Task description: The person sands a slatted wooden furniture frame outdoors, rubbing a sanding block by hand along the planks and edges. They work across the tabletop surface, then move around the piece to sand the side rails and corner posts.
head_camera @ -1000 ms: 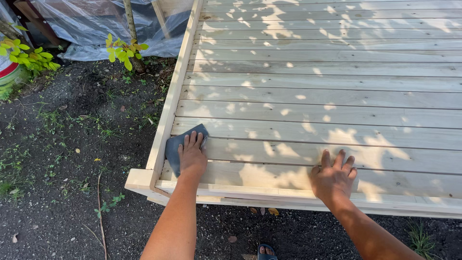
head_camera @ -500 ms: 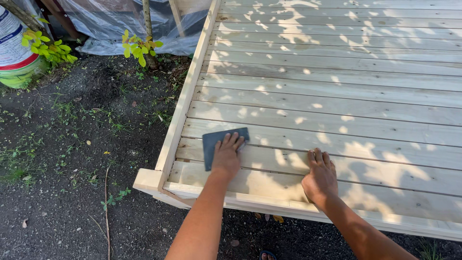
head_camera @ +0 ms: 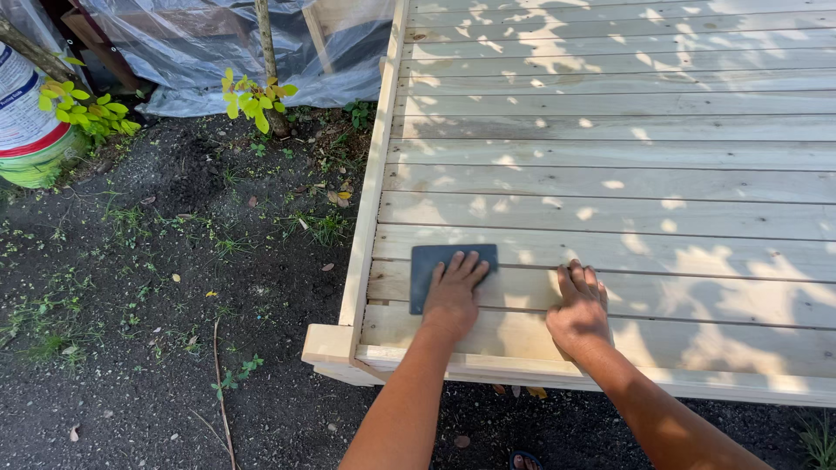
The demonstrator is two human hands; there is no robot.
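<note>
My left hand (head_camera: pixel 454 294) lies flat on a dark grey rectangular sanding pad (head_camera: pixel 433 264), pressing it onto the pale wooden deck (head_camera: pixel 610 165) near its front left corner. Fingers point away from me across the pad. My right hand (head_camera: pixel 579 311) rests palm down on the bare boards just to the right of the pad, fingers together, holding nothing. Both forearms reach in from the bottom of the view.
Dark soil (head_camera: pixel 174 287) with small weeds lies left of the deck's edge board (head_camera: pixel 370 200). A white and green bucket (head_camera: pixel 26 113) stands at the far left, a thin sapling (head_camera: pixel 261 78) and clear plastic sheeting (head_camera: pixel 226 43) at the back.
My left hand has slid the pad to the right along the boards, away from the deck's left edge. My right hand now lies closer to the left hand.
</note>
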